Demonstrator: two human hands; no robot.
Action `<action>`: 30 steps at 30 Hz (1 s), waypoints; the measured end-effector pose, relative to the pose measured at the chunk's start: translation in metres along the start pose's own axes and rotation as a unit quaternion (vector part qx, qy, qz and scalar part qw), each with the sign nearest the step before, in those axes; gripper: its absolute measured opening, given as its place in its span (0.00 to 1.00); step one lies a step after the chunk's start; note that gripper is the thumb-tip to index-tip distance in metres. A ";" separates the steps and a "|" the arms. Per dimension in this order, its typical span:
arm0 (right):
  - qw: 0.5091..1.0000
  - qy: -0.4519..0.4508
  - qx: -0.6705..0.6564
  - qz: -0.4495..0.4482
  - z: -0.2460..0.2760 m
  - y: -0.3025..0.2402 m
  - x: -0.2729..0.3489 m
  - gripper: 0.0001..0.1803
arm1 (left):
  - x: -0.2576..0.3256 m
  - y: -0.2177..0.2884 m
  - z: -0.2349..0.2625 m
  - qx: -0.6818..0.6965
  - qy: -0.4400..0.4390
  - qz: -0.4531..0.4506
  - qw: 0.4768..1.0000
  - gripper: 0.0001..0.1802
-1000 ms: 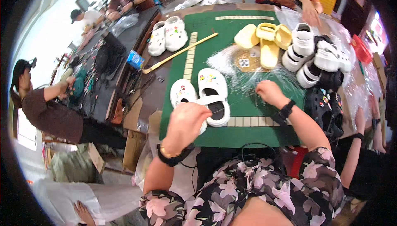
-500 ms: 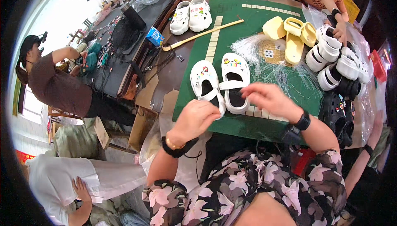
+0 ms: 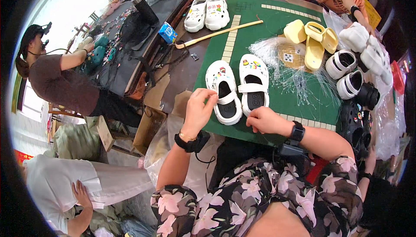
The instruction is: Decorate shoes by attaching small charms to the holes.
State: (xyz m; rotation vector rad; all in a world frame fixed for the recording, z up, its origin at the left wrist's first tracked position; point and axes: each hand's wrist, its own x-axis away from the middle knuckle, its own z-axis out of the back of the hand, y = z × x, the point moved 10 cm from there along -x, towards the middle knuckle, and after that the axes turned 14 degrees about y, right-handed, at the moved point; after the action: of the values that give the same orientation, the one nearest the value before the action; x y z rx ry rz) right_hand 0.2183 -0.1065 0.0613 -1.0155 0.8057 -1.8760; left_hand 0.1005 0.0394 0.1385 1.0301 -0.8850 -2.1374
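Observation:
Two white clogs with colourful charms lie side by side in front of me, toes pointing away: a left clog [image 3: 213, 74] and a right clog [image 3: 248, 66]. Each has a white strap across its opening and a black insole. My left hand [image 3: 198, 110] is closed at the left clog's outer side, thumb and fingers pinched by its strap. Curled up, my right hand [image 3: 269, 121] touches or nearly touches the right clog's heel; whatever its fingers hold, if anything, is hidden.
The clogs lie on a green mat [image 3: 232, 9]. Beyond them are a wooden stick [image 3: 216, 33], a bundle of clear plastic strands [image 3: 277, 66] and yellow slides [image 3: 315, 51]. More white clogs [image 3: 216, 12] stand far left; other shoes are piled right. Several people work nearby.
My left hand has drawn back from over the left clog's heel to its outer side. My right hand has come down from beside the right clog's strap to its heel and curled.

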 end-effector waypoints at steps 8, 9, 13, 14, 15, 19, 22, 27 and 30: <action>0.990 0.084 -0.029 0.109 -0.008 -0.057 -0.033 0.13 | -0.006 -0.029 -0.036 -0.003 -0.097 0.029 0.995 0.13; 0.988 0.093 -0.028 0.119 -0.007 -0.059 -0.037 0.13 | -0.008 -0.027 -0.036 -0.004 -0.095 0.028 0.995 0.13; 0.987 0.103 -0.049 0.113 -0.004 -0.051 -0.032 0.11 | -0.008 -0.034 -0.045 0.141 -0.114 0.189 0.965 0.12; 0.988 0.103 -0.033 0.107 0.004 -0.045 -0.028 0.11 | -0.009 -0.034 -0.050 0.197 -0.106 0.225 0.948 0.12; 0.986 0.096 0.009 0.134 0.009 -0.049 -0.021 0.10 | -0.014 -0.033 -0.042 0.221 -0.066 0.198 0.953 0.11; 0.977 0.128 0.074 0.154 0.046 -0.033 0.009 0.09 | -0.034 -0.054 -0.006 0.328 0.049 0.232 0.914 0.11; 0.965 0.170 0.134 0.148 0.080 -0.025 0.025 0.08 | -0.047 -0.051 0.015 0.397 0.081 0.251 0.879 0.11; 0.885 0.283 0.242 0.278 0.089 -0.047 0.061 0.05 | -0.059 -0.036 -0.001 0.417 0.074 0.275 0.863 0.09; 0.832 0.266 0.256 0.413 0.052 -0.069 0.082 0.04 | -0.065 -0.020 -0.020 0.384 0.049 0.250 0.888 0.08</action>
State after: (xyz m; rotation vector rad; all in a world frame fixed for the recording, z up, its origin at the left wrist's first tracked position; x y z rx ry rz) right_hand 0.2117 -0.1556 0.1692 0.2281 0.7954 -1.4389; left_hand 0.1462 0.0932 0.1411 1.0846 -1.7943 -1.2863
